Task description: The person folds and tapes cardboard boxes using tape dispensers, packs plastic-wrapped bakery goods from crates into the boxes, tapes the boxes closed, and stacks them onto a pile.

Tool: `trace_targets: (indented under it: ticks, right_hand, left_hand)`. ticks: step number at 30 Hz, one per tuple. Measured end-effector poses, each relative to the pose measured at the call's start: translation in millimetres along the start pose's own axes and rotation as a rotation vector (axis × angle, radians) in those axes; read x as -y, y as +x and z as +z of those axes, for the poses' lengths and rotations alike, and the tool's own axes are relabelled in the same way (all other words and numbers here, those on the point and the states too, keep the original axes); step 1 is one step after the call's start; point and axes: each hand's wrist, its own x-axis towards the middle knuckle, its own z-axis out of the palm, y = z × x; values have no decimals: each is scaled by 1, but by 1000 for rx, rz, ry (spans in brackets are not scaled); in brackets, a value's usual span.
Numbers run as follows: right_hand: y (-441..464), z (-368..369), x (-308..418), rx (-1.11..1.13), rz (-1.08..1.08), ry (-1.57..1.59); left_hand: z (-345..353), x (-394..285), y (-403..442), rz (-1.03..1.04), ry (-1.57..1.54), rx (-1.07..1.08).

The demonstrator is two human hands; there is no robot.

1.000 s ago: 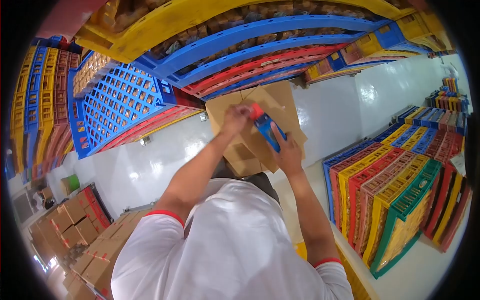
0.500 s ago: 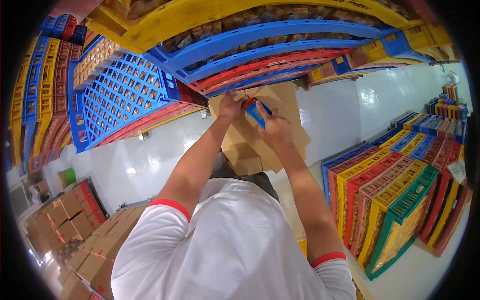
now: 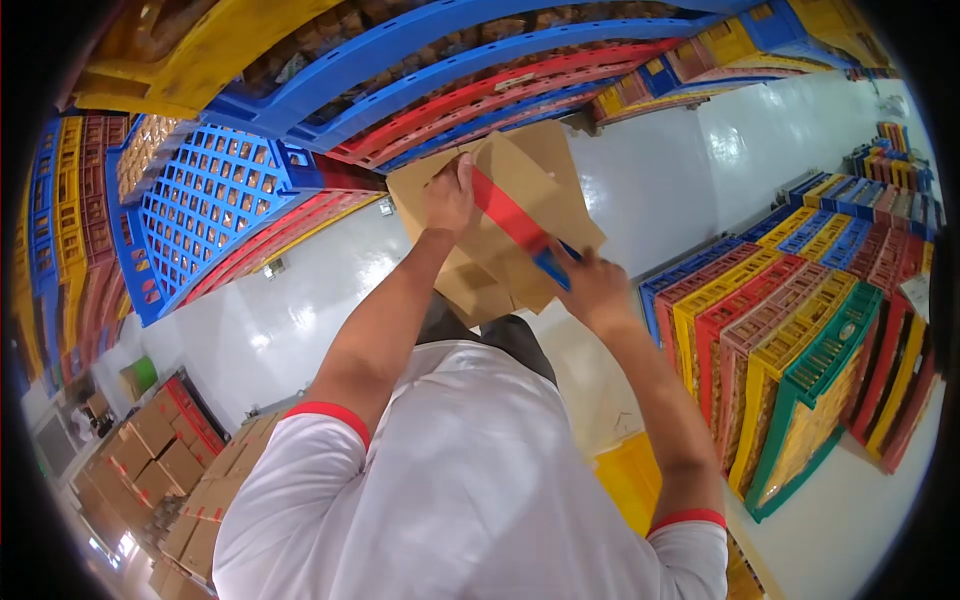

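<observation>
A strip of red packing tape (image 3: 505, 210) runs diagonally over the brown cardboard box (image 3: 545, 165) in front of me. My left hand (image 3: 453, 195) grips the box at the tape's upper-left end, its fingers partly hidden. At the strip's other end, my right hand (image 3: 597, 288) is closed round a blue tape dispenser (image 3: 552, 268), near the lower-right side of the box. Motion blurs the right hand slightly.
Stacked blue, red and yellow crates (image 3: 400, 85) holding packed goods rise just beyond the box. A blue lattice crate (image 3: 215, 200) stands left, more crate stacks (image 3: 770, 330) right. Closed cartons (image 3: 150, 440) are piled at lower left. Glossy floor (image 3: 680, 165) lies between.
My right hand has drawn the dispenser down and right, away from my left hand, pulling out a long strip of red tape. My left hand stays near the box's upper-left part.
</observation>
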Motion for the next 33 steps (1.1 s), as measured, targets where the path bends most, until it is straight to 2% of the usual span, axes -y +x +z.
trace_targets:
  ticks: [4, 6, 7, 8, 10, 11, 13, 14, 16, 17, 19, 20, 22, 25, 27, 28, 29, 30, 31, 32, 33]
  right_hand:
    - [-70, 19, -51, 72, 14, -2]
    - [-78, 40, -65, -13, -11, 43]
    - [-80, 48, -71, -89, -48, 76]
    - [-83, 57, -75, -98, -32, 94]
    - [-85, 69, -84, -175, -105, 155]
    - [-86, 72, -86, -185, -85, 171]
    - [-94, 64, -84, -176, -52, 187]
    - [-106, 53, -85, -174, -35, 201]
    - [-126, 17, -84, -98, 25, 141]
    - [-131, 14, -86, -113, 34, 152]
    - [-142, 11, -91, 27, 83, 143]
    - [-140, 28, -91, 12, 104, 156]
    - [-107, 90, -86, -147, 51, 69]
    - [-53, 131, -76, -183, -4, 50]
    - [-44, 142, -75, 179, 108, -374]
    - [-52, 152, -86, 177, 133, -359]
    - [-68, 161, -110, 65, 278, -59]
    - [-80, 168, -124, -47, 414, 241]
    - [-84, 169, -128, -43, 433, 246]
    - [-86, 173, -130, -156, 635, 614]
    - [-89, 175, -131, -279, 831, 984]
  left_hand:
    - [10, -7, -6, 58, 57, 112]
    - [18, -9, -27, 681, 608, -76]
    - [26, -13, -44, 727, 514, 121]
    - [35, -17, -67, 763, 421, 321]
    - [51, -41, -118, 784, 322, 575]
    - [58, -52, -130, 802, 335, 591]
    - [71, -68, -151, 820, 614, 531]
    - [75, -69, -154, 830, 620, 549]
    - [80, -65, -155, 871, 580, 433]
    - [79, -66, -155, 886, 594, 435]
    - [81, -68, -157, 995, 700, 510]
    - [83, -69, -156, 1022, 710, 516]
    - [91, -70, -155, 1207, 920, 480]
    - [91, -86, -153, 1249, 1116, 527]
    - [91, -100, -154, 1250, 1237, 574]
    - [92, -108, -153, 1240, 1343, 614]
    - [90, -115, -149, 1269, 1342, 611]
    - [86, -118, -147, 1258, 1176, 751]
    - [80, -119, -145, 1234, 1006, 893]
    - [73, -119, -141, 1250, 1005, 907]
    - [64, -119, -134, 1053, 888, 965]
